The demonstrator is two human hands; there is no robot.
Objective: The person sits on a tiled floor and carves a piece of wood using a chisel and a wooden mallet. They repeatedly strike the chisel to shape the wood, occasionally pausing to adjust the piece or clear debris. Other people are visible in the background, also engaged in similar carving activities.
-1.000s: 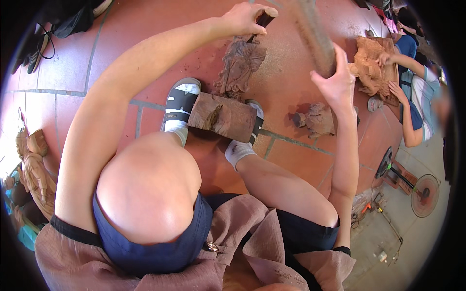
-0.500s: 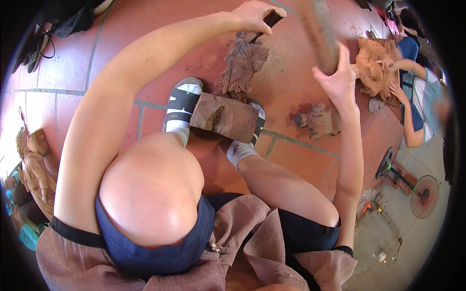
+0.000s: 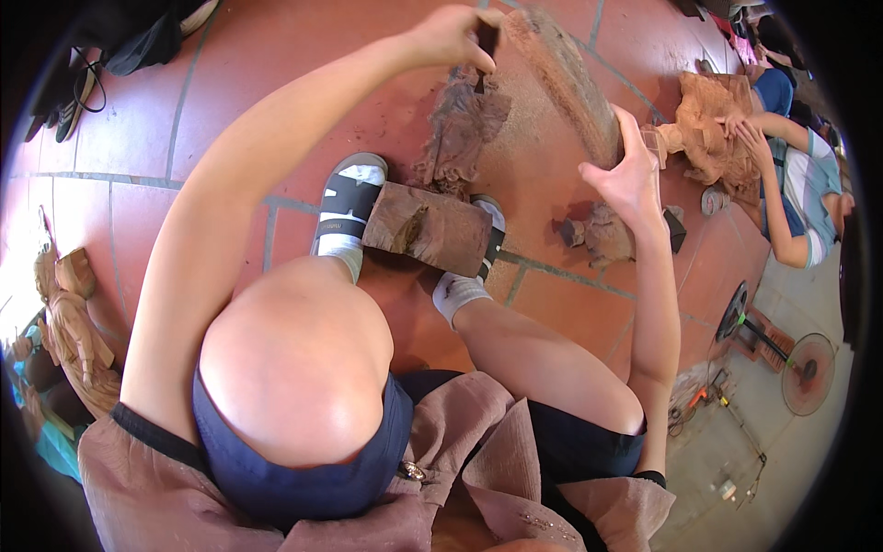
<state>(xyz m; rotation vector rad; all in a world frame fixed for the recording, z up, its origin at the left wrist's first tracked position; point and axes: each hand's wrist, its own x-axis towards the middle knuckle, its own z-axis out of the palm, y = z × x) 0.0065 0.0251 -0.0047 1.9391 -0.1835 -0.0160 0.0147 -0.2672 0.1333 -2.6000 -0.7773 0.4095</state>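
My left hand [image 3: 451,37] is wrapped round the dark handle of a chisel [image 3: 485,48], whose blade points down at a brown wood carving [image 3: 460,124]. The carving is rough and ornate, and it lies on the floor beyond my feet against a thick wooden block [image 3: 432,228]. In my right hand [image 3: 633,175] is a long wooden mallet [image 3: 563,81], slightly blurred. Its far end is at the top of the chisel handle; whether they touch I cannot tell. My fingers partly hide the chisel, and where its tip meets the wood is hard to make out.
My sandalled feet flank the block. A smaller carving [image 3: 607,232] lies on the tiles near my right forearm. At the right a co-worker [image 3: 800,184] sits with hands on an orange-brown carving [image 3: 708,129]. A fan [image 3: 809,373] stands nearer; a carved figure [image 3: 78,336] is at the left.
The mallet has swung left and down to the chisel's top. My left hand has shifted slightly left, with the chisel now more upright. The co-worker's hands have come together on their carving.
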